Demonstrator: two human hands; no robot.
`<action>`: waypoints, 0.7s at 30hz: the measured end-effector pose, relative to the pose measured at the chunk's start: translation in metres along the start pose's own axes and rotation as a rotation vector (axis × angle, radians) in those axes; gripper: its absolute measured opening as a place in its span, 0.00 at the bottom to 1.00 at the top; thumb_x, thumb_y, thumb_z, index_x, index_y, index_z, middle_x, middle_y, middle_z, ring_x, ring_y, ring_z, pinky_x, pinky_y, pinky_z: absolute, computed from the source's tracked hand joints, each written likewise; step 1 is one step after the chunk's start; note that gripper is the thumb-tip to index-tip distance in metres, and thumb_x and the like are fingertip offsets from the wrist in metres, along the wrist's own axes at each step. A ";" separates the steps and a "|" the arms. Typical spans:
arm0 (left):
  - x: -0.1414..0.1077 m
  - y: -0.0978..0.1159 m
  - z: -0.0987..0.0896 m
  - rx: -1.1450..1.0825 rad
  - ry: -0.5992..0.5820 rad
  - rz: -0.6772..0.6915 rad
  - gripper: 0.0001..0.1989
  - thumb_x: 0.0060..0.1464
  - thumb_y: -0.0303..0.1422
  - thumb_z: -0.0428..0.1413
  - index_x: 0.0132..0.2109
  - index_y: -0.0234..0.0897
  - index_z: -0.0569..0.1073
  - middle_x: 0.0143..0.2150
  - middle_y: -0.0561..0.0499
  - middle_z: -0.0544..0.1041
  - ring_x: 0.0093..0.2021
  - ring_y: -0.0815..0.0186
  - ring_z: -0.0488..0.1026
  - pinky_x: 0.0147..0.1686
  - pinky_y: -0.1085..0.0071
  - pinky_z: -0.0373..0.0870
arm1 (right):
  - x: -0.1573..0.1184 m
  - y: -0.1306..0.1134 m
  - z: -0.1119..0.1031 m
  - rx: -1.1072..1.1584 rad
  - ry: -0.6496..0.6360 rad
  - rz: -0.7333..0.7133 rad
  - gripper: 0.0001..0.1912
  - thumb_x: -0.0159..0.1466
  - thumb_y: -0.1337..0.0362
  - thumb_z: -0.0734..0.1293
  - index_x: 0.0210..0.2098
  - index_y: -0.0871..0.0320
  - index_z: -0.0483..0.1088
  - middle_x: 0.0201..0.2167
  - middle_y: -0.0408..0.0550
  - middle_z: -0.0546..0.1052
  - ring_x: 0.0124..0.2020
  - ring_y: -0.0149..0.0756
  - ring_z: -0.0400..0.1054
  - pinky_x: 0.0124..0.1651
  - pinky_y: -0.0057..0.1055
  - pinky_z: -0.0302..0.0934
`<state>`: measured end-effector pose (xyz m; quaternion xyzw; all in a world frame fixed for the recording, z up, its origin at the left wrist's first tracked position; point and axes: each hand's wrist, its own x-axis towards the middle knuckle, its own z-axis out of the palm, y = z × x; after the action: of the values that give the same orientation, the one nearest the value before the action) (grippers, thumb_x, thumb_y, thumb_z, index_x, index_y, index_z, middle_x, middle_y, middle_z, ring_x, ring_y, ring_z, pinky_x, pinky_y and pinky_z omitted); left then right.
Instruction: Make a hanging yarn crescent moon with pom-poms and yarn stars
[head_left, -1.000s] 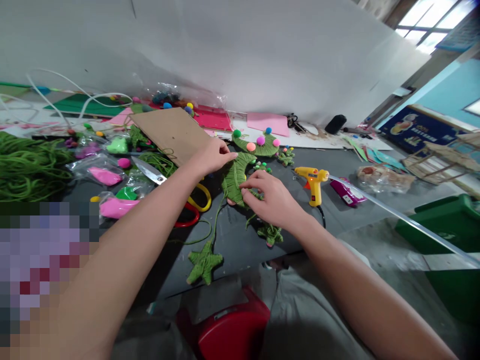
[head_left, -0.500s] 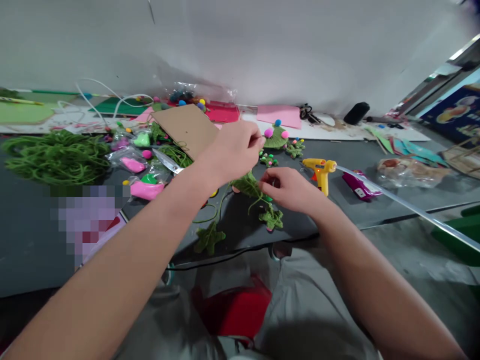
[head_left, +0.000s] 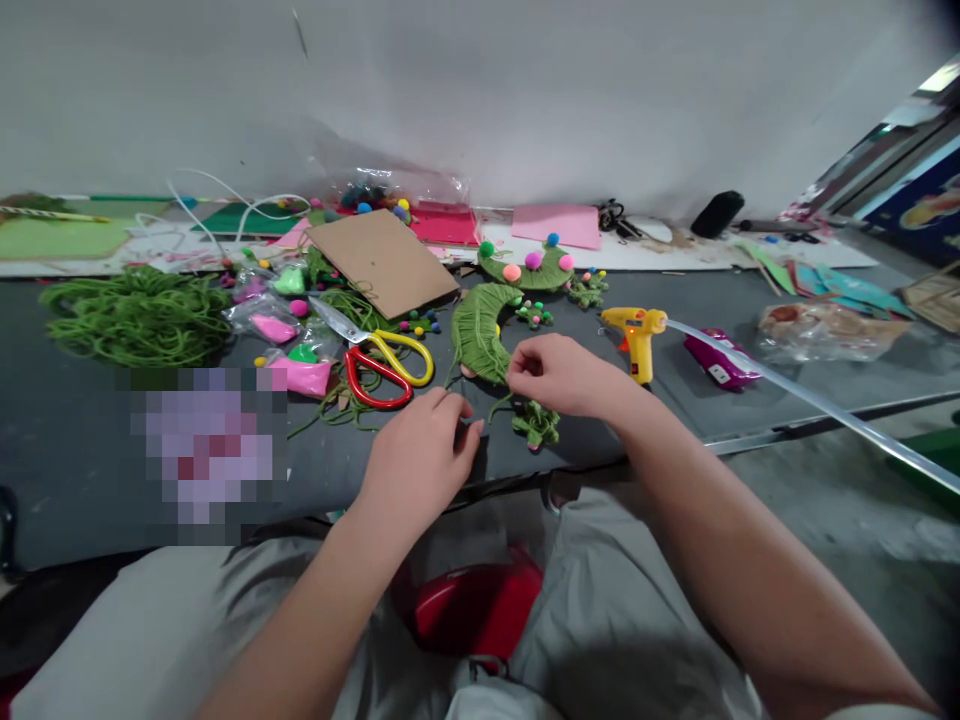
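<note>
My right hand (head_left: 561, 376) is closed at the lower end of a crescent wrapped in green yarn (head_left: 477, 332), fingertips pinched on it. My left hand (head_left: 421, 452) is low over the front of the table, fingers curled; anything in them is hidden. A loose yarn strand (head_left: 498, 406) runs between the hands. Just below my right hand lies a green knitted star (head_left: 535, 425). Scissors with one red and one yellow handle (head_left: 381, 368) lie open beyond my left hand. Behind the crescent is another green crescent with pompoms (head_left: 541, 268).
A yellow glue gun (head_left: 637, 335) with a long clear glue stick (head_left: 817, 400) is on the right, beside a purple packet (head_left: 718, 362). A cardboard piece (head_left: 384, 262), bags of pink clay (head_left: 300, 376) and a green yarn heap (head_left: 139, 318) are farther left.
My left hand has moved down and toward me from above the crescent, uncovering the crescent and the scissors. The star near the front edge is now hidden behind it. My right hand stays about the same.
</note>
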<state>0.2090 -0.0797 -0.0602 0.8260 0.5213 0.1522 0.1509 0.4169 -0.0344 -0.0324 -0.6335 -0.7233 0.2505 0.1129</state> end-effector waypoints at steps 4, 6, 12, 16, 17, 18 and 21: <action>0.004 0.003 0.006 0.074 0.018 0.045 0.10 0.63 0.39 0.54 0.41 0.38 0.74 0.41 0.49 0.77 0.42 0.58 0.74 0.35 0.65 0.64 | 0.000 -0.003 0.001 -0.086 0.044 0.040 0.08 0.57 0.59 0.67 0.27 0.56 0.72 0.26 0.44 0.76 0.27 0.32 0.64 0.29 0.29 0.51; 0.005 0.006 0.010 0.107 0.032 0.065 0.10 0.64 0.39 0.54 0.40 0.38 0.75 0.40 0.49 0.77 0.42 0.58 0.74 0.36 0.64 0.64 | 0.001 -0.004 0.002 -0.082 0.031 0.048 0.06 0.57 0.61 0.67 0.27 0.56 0.72 0.25 0.43 0.76 0.26 0.31 0.63 0.28 0.29 0.51; 0.014 0.012 0.017 0.142 0.085 0.073 0.12 0.63 0.41 0.54 0.41 0.37 0.75 0.41 0.47 0.77 0.44 0.56 0.73 0.39 0.62 0.65 | 0.002 -0.004 0.004 0.086 -0.059 -0.027 0.05 0.55 0.64 0.66 0.26 0.58 0.72 0.22 0.41 0.73 0.24 0.29 0.63 0.27 0.27 0.53; 0.018 0.014 0.020 0.092 0.071 0.056 0.12 0.63 0.41 0.54 0.41 0.38 0.76 0.40 0.47 0.78 0.43 0.57 0.74 0.39 0.63 0.64 | 0.002 -0.005 0.006 0.200 -0.078 -0.056 0.05 0.55 0.64 0.66 0.26 0.59 0.72 0.21 0.40 0.71 0.24 0.28 0.62 0.26 0.26 0.54; 0.018 0.014 0.020 0.069 0.066 0.057 0.12 0.63 0.41 0.54 0.41 0.38 0.76 0.40 0.47 0.78 0.43 0.57 0.74 0.39 0.63 0.64 | 0.003 -0.005 0.007 0.219 -0.072 -0.058 0.05 0.55 0.64 0.66 0.27 0.59 0.72 0.21 0.40 0.71 0.24 0.28 0.62 0.26 0.26 0.54; 0.018 0.014 0.020 0.047 0.064 0.059 0.11 0.63 0.39 0.53 0.40 0.38 0.76 0.40 0.48 0.78 0.43 0.57 0.73 0.39 0.63 0.63 | 0.003 -0.005 0.008 0.236 -0.060 -0.061 0.05 0.55 0.64 0.66 0.27 0.59 0.72 0.21 0.40 0.71 0.24 0.28 0.61 0.25 0.26 0.54; 0.017 0.014 0.018 -0.014 0.072 0.055 0.10 0.64 0.35 0.50 0.40 0.39 0.76 0.41 0.49 0.78 0.43 0.58 0.73 0.39 0.63 0.63 | 0.004 -0.005 0.012 0.289 -0.018 -0.079 0.05 0.56 0.64 0.66 0.27 0.59 0.72 0.22 0.40 0.71 0.23 0.27 0.61 0.25 0.25 0.54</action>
<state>0.2347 -0.0717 -0.0692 0.8329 0.5024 0.1899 0.1336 0.4063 -0.0334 -0.0413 -0.5794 -0.7052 0.3530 0.2061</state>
